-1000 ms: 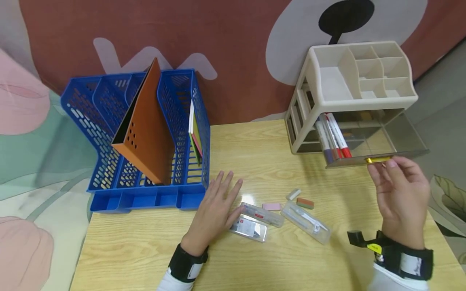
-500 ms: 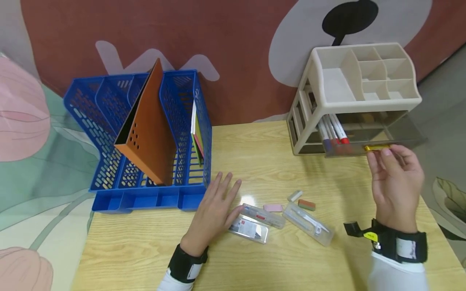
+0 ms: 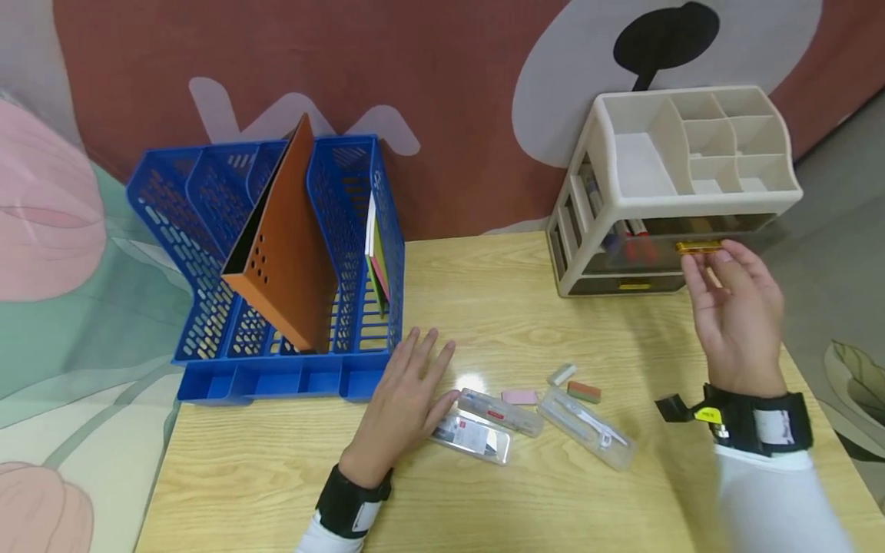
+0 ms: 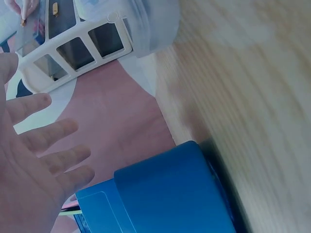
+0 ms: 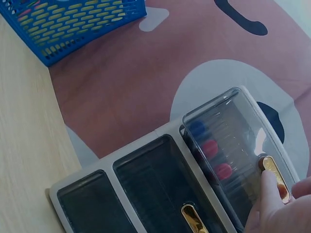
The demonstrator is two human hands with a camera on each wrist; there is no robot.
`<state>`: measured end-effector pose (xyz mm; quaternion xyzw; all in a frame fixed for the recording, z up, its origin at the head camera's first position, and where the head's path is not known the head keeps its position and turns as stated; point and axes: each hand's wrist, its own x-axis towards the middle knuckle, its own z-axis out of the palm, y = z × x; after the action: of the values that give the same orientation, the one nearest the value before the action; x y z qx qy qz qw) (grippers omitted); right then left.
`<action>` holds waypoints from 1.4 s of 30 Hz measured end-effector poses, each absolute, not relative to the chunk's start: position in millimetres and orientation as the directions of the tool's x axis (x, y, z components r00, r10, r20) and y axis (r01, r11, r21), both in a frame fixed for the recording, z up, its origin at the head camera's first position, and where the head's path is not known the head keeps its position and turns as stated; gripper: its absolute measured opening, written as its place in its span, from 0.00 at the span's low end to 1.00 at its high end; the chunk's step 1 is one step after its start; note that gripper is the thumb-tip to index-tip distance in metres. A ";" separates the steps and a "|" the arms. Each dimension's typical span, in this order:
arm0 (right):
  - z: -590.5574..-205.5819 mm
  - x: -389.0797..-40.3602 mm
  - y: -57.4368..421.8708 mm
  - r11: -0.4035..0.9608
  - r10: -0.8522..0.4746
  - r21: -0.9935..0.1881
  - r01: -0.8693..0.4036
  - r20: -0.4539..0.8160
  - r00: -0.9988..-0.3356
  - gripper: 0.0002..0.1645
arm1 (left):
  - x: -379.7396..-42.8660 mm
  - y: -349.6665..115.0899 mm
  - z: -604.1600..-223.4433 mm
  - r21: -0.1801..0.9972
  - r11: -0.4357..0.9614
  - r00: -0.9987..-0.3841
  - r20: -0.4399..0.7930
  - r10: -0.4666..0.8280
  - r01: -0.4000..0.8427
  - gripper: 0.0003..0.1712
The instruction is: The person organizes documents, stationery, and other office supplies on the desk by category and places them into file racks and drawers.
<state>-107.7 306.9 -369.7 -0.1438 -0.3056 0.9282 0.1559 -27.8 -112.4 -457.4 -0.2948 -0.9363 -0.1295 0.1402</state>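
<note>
My right hand [image 3: 740,326] pinches the gold handle [image 3: 698,247] of the smoky clear top drawer [image 5: 231,141] in a white desktop organizer [image 3: 701,203]. The drawer sticks out a little, with several capped markers [image 5: 210,148] inside. My left hand [image 3: 397,411] lies palm down with straight, spread fingers, its thumb at two clear plastic cases, one with a red label [image 3: 501,412] and one with a pale label [image 3: 477,438]. A third clear case [image 3: 588,430] lies to their right. Near them are a pink eraser [image 3: 519,397], a white eraser [image 3: 561,375] and an orange-green eraser [image 3: 584,392].
A blue desktop file rack [image 3: 290,361] stands at the left, holding a leaning orange folder [image 3: 283,253] and thin coloured notebooks [image 3: 376,253]. Below the moving drawer is another drawer with a gold handle [image 3: 634,286]. A printed cloth [image 3: 456,115] hangs behind the wooden table [image 3: 477,292].
My right hand has pushed the top drawer inward, away from me, bringing the lower drawer's front into view. The markers have slid back with it. My left hand has stayed in place.
</note>
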 end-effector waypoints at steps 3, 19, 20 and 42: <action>-369.1 -114.2 308.4 -0.783 0.355 -0.595 -0.178 -0.192 -0.915 0.17 | -27.6 -113.1 -457.6 0.152 0.802 -0.797 0.316 0.514 0.577 0.37; -369.5 -136.3 306.2 -0.795 0.349 -0.583 -0.170 -0.211 -0.913 0.18 | -27.9 -113.1 -457.5 0.150 0.799 -0.793 0.326 0.515 0.582 0.38; -369.8 -136.3 306.6 -0.793 0.351 -0.585 -0.169 -0.211 -0.912 0.18 | -27.9 -113.1 -457.3 0.151 0.799 -0.791 0.329 0.515 0.583 0.38; -410.1 -133.0 303.3 -0.786 0.269 -0.616 0.047 -0.410 -0.871 0.13 | -26.8 -108.4 -457.4 0.148 0.797 -0.794 0.303 0.528 0.586 0.37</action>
<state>-133.0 303.3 -410.1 -0.2463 -0.3211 0.9124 0.0607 -26.8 -108.4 -457.4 -0.2963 -0.9396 -0.1179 0.1240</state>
